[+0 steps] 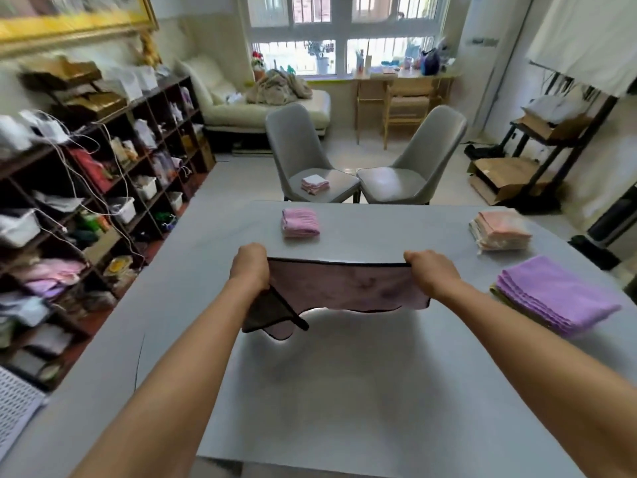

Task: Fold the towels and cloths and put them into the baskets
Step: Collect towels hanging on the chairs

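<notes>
A mauve cloth with a black edge (344, 288) hangs stretched in the air above the grey table (327, 391). My left hand (250, 265) grips its upper left corner and my right hand (431, 270) grips its upper right corner. The cloth's lower left corner droops and shows a dark side. A folded pink towel (300, 223) lies on the far middle of the table. At the far right sits a stack of peach cloths (499, 231), and a stack of purple cloths (555, 298) lies nearer on the right. No basket is clearly visible on the table.
Two grey chairs (413, 167) stand behind the table; the left one carries a small folded pink and white cloth (314, 183). A cluttered cube shelf (86, 201) runs along the left. A white perforated tray (17, 408) pokes in at the lower left.
</notes>
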`<state>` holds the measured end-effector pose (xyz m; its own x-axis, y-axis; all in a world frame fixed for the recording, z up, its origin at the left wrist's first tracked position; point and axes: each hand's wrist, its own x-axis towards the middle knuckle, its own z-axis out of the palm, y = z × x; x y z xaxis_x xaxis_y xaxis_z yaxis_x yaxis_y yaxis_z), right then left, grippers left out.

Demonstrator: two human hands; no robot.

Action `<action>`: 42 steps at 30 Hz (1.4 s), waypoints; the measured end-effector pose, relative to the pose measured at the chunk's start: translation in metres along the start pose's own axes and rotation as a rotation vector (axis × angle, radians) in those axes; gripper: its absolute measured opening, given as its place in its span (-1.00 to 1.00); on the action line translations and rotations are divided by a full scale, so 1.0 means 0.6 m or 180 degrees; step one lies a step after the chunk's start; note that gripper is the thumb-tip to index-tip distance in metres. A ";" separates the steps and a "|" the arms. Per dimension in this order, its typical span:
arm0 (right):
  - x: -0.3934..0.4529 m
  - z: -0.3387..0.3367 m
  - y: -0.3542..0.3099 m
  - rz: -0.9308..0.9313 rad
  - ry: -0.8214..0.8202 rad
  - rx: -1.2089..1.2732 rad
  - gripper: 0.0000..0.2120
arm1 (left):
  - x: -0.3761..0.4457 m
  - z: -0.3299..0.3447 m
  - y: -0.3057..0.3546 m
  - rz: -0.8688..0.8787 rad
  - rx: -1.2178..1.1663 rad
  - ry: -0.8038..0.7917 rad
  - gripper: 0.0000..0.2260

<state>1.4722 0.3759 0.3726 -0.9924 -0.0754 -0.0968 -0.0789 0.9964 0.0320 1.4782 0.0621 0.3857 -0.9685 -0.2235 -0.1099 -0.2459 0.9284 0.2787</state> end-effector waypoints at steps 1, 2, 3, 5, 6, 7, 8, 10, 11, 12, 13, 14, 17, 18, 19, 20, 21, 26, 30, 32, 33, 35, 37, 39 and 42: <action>-0.006 -0.002 -0.006 0.0064 -0.0121 -0.0034 -0.77 | -0.007 -0.002 -0.004 0.0012 -0.0152 0.0061 -0.76; -0.015 -0.006 -0.013 0.0106 -0.0255 -0.0100 -0.75 | -0.014 -0.005 -0.008 0.0057 -0.0226 0.0086 -0.77; -0.026 -0.010 -0.020 0.0135 -0.0391 -0.0191 -0.73 | -0.024 -0.006 -0.012 0.0131 -0.0231 0.0060 -0.77; -0.049 -0.020 -0.033 0.0164 -0.0666 -0.0424 -0.70 | -0.044 -0.005 -0.016 0.0277 -0.0022 -0.0025 -0.76; -0.064 -0.027 -0.045 0.0208 -0.0843 -0.0553 -0.68 | -0.058 -0.009 -0.018 0.0386 0.0185 -0.0018 -0.76; -0.075 -0.034 -0.057 0.0259 -0.1065 -0.0722 -0.66 | -0.071 -0.013 -0.017 0.0541 0.0466 -0.0011 -0.74; -0.086 -0.042 -0.071 0.0326 -0.1374 -0.0921 -0.64 | -0.082 -0.017 -0.014 0.0727 0.0790 -0.0032 -0.72; -0.097 -0.047 -0.096 0.0635 -0.2082 -0.1181 -0.61 | -0.096 -0.020 -0.012 0.0977 0.1348 -0.0267 -0.66; -0.098 -0.045 -0.106 0.0835 -0.2339 -0.1240 -0.60 | -0.099 -0.021 -0.016 0.0997 0.1519 -0.0477 -0.63; -0.097 -0.044 -0.112 0.0987 -0.2499 -0.1285 -0.61 | -0.100 -0.020 -0.020 0.0958 0.1601 -0.0697 -0.62; -0.097 -0.041 -0.114 0.1077 -0.2558 -0.1336 -0.62 | -0.099 -0.018 -0.027 0.0900 0.1626 -0.0883 -0.62; -0.098 -0.040 -0.116 0.1138 -0.2561 -0.1347 -0.63 | -0.096 -0.014 -0.032 0.0860 0.1630 -0.1027 -0.62; -0.089 -0.012 -0.108 0.1088 -0.2420 -0.1271 -0.63 | -0.085 0.013 -0.041 0.0912 0.1585 -0.1182 -0.63; -0.086 0.000 -0.106 0.1047 -0.2374 -0.1212 -0.64 | -0.081 0.025 -0.042 0.0933 0.1587 -0.1149 -0.64; -0.080 0.015 -0.101 0.1001 -0.2286 -0.1131 -0.64 | -0.075 0.040 -0.042 0.0944 0.1598 -0.1086 -0.66; -0.075 0.030 -0.096 0.0927 -0.2160 -0.1040 -0.64 | -0.071 0.053 -0.044 0.0932 0.1609 -0.1021 -0.69; -0.068 0.045 -0.090 0.0877 -0.2002 -0.0900 -0.63 | -0.065 0.066 -0.045 0.0904 0.1628 -0.0971 -0.70; -0.012 0.124 -0.059 0.0737 -0.1622 -0.0678 -0.65 | -0.017 0.137 -0.039 0.0806 0.1742 -0.0839 -0.66; 0.073 0.191 -0.033 0.0584 -0.1444 -0.0754 -0.72 | 0.053 0.186 -0.021 0.0579 0.1779 -0.0782 -0.68; 0.114 0.195 -0.034 0.0576 -0.1288 -0.0596 -0.71 | 0.090 0.197 -0.008 0.0486 0.1817 -0.0688 -0.70; 0.143 0.200 -0.032 0.0526 -0.1118 -0.0520 -0.70 | 0.114 0.205 -0.001 0.0443 0.1825 -0.0643 -0.71; 0.184 0.208 -0.033 0.0512 -0.0857 -0.0451 -0.69 | 0.151 0.214 0.009 0.0380 0.1776 -0.0514 -0.71; 0.230 0.216 -0.038 0.0326 -0.0448 -0.0396 -0.58 | 0.189 0.226 0.013 0.0302 0.1671 -0.0368 -0.71; 0.275 0.242 -0.034 0.0176 -0.0269 -0.0572 -0.57 | 0.226 0.234 0.005 0.0233 0.1518 -0.0196 -0.71; 0.302 0.287 -0.050 -0.0087 -0.0068 -0.0503 -0.60 | 0.254 0.243 -0.025 0.0062 0.1291 -0.0147 -0.71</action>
<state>1.3108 0.3392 0.1826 -0.9876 -0.0998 -0.1209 -0.1212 0.9752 0.1851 1.3400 0.0574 0.2257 -0.9678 -0.1997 -0.1536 -0.1829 0.9762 -0.1166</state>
